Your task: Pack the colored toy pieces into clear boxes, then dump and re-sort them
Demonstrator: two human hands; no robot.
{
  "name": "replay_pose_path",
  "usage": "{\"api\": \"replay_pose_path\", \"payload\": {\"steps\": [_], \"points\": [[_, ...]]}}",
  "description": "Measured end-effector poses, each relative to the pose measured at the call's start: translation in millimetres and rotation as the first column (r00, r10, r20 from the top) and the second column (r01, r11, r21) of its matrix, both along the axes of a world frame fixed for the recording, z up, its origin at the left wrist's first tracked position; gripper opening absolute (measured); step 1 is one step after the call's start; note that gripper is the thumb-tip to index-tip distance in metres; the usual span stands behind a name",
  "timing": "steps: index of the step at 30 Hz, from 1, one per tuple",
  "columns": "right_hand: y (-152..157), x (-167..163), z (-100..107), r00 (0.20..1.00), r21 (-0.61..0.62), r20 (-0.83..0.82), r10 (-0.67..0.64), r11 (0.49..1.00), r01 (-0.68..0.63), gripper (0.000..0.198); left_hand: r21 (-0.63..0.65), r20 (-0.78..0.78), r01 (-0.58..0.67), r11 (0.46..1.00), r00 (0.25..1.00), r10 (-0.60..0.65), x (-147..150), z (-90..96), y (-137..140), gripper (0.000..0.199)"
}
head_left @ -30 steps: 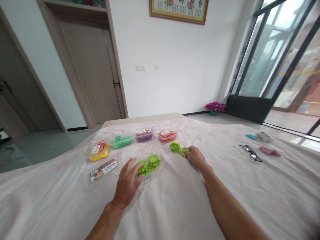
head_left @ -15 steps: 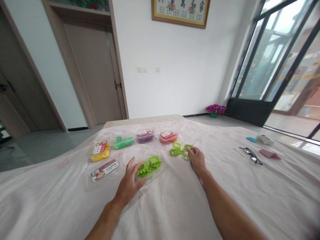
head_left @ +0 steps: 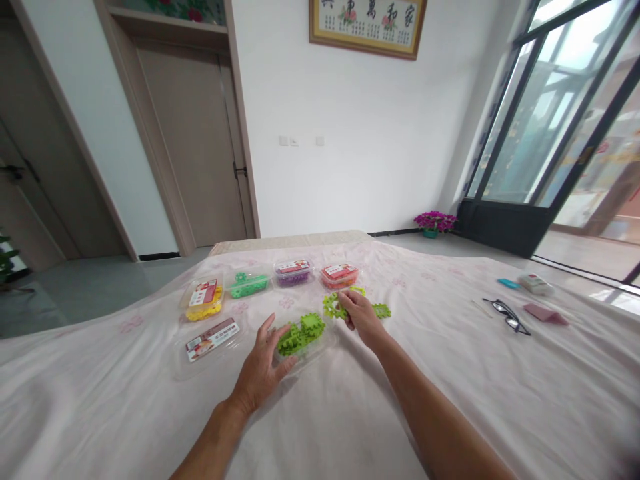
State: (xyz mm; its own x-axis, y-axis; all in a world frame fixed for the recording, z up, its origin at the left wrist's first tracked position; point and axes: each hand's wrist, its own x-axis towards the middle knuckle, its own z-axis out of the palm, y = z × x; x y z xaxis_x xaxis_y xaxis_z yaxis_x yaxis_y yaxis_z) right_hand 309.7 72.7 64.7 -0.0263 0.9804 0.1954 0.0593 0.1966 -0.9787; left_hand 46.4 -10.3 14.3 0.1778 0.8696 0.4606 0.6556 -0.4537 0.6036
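A clear plastic box without its lid holds several light-green toothed plastic pieces. My left hand spans the left end of this box, thumb at the near rim and fingers at the far one, steadying it. To the right, my right hand pinches a light-green gear-shaped piece just above the cloth, close to the box's far right corner. Beyond and beside that hand, another green toothed piece and a yellow-green ring-like piece lie on the cloth, partly hidden by it.
A clear lid with a label lies left of the box. Behind stand boxes of yellow, green, purple and red-orange pieces. Glasses, a pink cloth and a white packet lie right.
My right hand has lifted a green piece and moved it left toward the open box. My left hand stays at the box. The view has shifted slightly.
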Motion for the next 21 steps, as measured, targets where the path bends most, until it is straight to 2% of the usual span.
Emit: {"api": "replay_pose_path", "payload": {"steps": [3,6,7,9,11,13,14,17,21], "points": [[-0.2,-5.7,-3.1,0.979,0.013,0.201,-0.028,1.0,0.026,0.039,0.006,-0.003,0.002,1.0,1.0,-0.002,0.0,0.2,0.0,0.051],[-0.7,-2.1,-5.6,0.893,0.198,0.413,-0.179,0.975,0.103,0.03,0.011,-0.008,0.011,1.0,1.0,-0.011,-0.3,0.7,0.2,0.051],[-2.4,-1.0,-4.8,0.86,0.289,0.463,-0.215,0.954,0.083,0.026,0.011,-0.009,0.014,1.0,1.0,-0.014,-0.4,0.8,0.2,0.051],[-8.4,-1.2,-1.3,0.809,0.44,0.541,-0.231,0.897,-0.038,0.023,0.011,-0.011,0.017,1.0,1.0,-0.016,-0.5,0.9,0.2,0.051],[-16.7,-4.4,2.7,0.764,0.512,0.616,-0.192,0.835,-0.204,0.024,0.014,-0.012,0.021,1.0,1.0,-0.02,-0.5,0.7,0.4,0.051],[-24.8,-9.2,4.8,0.697,0.51,0.702,-0.149,0.788,-0.345,0.025,0.022,-0.01,0.022,1.0,1.0,-0.021,-0.5,0.0,0.7,0.051],[-28.0,-11.5,4.8,0.658,0.49,0.74,-0.138,0.78,-0.388,0.026,0.026,-0.006,0.022,0.999,1.0,-0.021,-0.5,-0.4,1.0,0.05],[-31.9,-15.5,1.8,0.586,0.455,0.793,-0.169,0.804,-0.383,0.028,0.023,0.002,0.026,0.999,1.0,-0.026,-0.6,-1.8,1.4,0.05],[-20.5,-9.3,-5.3,0.662,0.517,0.712,-0.234,0.813,-0.269,0.031,0.012,0.006,0.03,0.999,1.0,-0.031,-0.9,-2.7,1.2,0.051]]}}
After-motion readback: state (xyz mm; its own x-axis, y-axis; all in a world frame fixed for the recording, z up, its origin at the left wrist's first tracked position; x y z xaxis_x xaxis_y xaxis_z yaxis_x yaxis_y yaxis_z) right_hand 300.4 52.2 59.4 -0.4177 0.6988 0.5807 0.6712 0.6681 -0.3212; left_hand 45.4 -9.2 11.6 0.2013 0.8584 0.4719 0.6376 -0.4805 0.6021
